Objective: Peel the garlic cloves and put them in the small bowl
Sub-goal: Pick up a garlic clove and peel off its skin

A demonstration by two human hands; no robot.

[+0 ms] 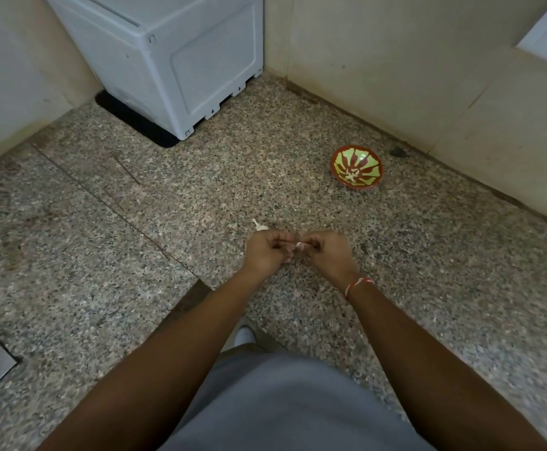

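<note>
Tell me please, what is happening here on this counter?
A person is peeling garlic with bare hands. The left hand and the right hand pinch one small garlic clove between them, above the speckled stone counter. Another pale garlic piece lies just beyond the left hand. The small bowl stands apart, farther back to the right, with something pale inside.

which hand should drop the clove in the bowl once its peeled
Probably the right hand. The bowl sits on the counter ahead and to the right, on that hand's side, so the left hand would have to cross over. Both hands pinch the clove now.
</note>
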